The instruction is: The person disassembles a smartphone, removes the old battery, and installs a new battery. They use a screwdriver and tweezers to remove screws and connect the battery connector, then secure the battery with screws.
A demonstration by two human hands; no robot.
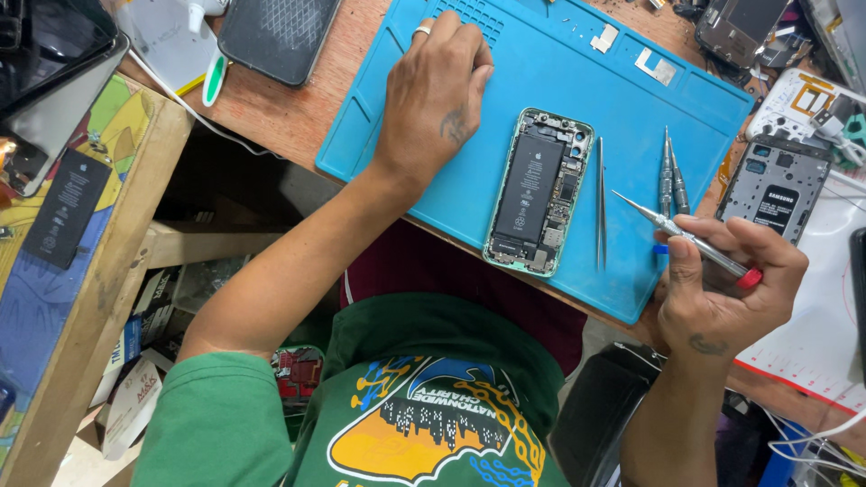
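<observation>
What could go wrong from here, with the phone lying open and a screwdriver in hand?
1. The right hand holds a screwdriver with its tip towards the opened phone; a slip might gouge the exposed battery.
2. The phone's lower end lies near the blue mat's front edge, by the person's lap; a nudge could push it off.
3. The tweezers and two spare screwdrivers lie loose beside it and might be knocked away.

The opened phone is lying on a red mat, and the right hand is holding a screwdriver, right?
Not quite. The opened phone lies on a blue mat, not a red one; the head view shows this. The rest holds: the right hand grips a silver screwdriver with a red cap beside the phone.
</observation>
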